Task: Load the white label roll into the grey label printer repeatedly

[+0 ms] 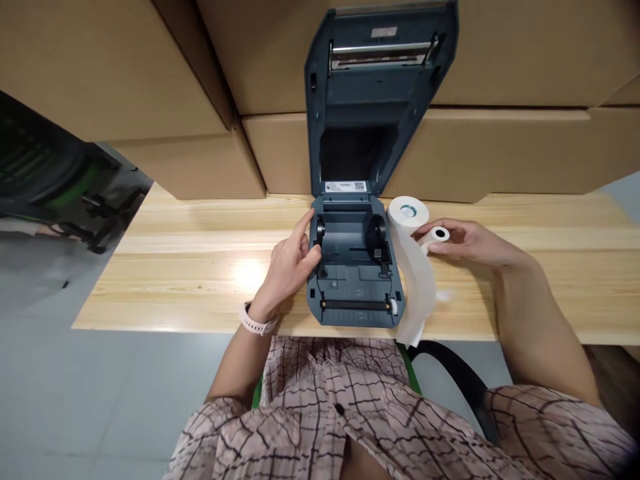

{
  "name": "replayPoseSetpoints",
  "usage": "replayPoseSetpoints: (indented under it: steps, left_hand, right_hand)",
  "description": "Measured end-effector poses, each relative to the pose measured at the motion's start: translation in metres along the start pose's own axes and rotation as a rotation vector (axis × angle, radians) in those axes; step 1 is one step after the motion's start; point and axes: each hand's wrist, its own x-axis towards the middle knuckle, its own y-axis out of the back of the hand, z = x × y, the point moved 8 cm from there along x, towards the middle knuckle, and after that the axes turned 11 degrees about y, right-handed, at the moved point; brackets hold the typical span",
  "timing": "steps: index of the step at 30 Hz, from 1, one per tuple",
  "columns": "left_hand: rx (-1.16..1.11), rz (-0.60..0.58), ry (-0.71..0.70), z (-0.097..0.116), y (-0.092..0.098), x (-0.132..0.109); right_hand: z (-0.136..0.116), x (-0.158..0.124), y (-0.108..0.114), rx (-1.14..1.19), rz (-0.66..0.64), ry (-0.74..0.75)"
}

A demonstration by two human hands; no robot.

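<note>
Our left hand (293,263) grips the printer (355,293), lid up, bay empty. Our right hand (465,241) pinches a small core (439,234) beside the paper roll (409,212), not yet loaded, on the desk (175,267).

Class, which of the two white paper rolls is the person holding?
The smaller roll, gripped by the right hand; the larger roll stands on end on the table beside the printer.

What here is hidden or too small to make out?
Head view:
Print on the printer label: too small.
How the left hand grips the printer: fingers cover it.
Palm of the right hand, holding the small roll: turned away.
Dark shape, far left: blurred, cut off.
</note>
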Motion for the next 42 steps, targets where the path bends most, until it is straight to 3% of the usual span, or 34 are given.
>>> replayPoseSetpoints:
  steps: [3, 6, 7, 9, 11, 15, 19, 22, 27, 34, 42]
  left_hand:
    - [-0.003, 0.015, -0.018, 0.000, 0.000, 0.001]
    - [-0.011, 0.010, -0.026, -0.001, -0.001, 0.001]
    - [-0.012, 0.005, -0.027, -0.001, -0.001, 0.001]
    - [-0.010, -0.003, -0.025, -0.001, -0.002, 0.001]
    - [-0.006, -0.005, -0.018, 0.000, -0.002, 0.001]
    - [0.006, -0.004, -0.009, 0.002, -0.001, 0.001]
    - [0.044, -0.014, -0.014, 0.002, -0.002, 0.001]
    - [0.055, -0.004, -0.015, 0.002, -0.002, 0.001]
    - [0.062, 0.003, 0.000, 0.002, -0.001, 0.000]
    - [0.081, 0.008, -0.002, 0.003, -0.001, 0.000]
    - [0.054, -0.010, -0.009, 0.005, -0.001, -0.001]
  right_hand:
    - [-0.029, 0.000, 0.002, -0.016, 0.099, 0.179]
    - [-0.088, -0.017, 0.006, 0.065, 0.255, 0.513]
    - [-0.109, -0.020, -0.004, 0.088, 0.217, 0.593]
    - [-0.146, -0.017, -0.044, 0.023, 0.000, 0.669]
    - [-0.162, 0.000, -0.094, -0.266, -0.220, 0.602]
    - [-0.158, 0.045, -0.150, -0.741, -0.241, 0.552]
    - [-0.130, 0.060, -0.172, -0.917, -0.286, 0.513]
    - [-0.131, 0.050, -0.174, -0.943, -0.248, 0.537]
    - [-0.159, 0.013, -0.179, -1.086, -0.038, 0.679]
    - [-0.164, -0.024, -0.198, -1.197, 0.041, 0.698]
    - [-0.164, -0.032, -0.204, -0.983, 0.268, 0.674]
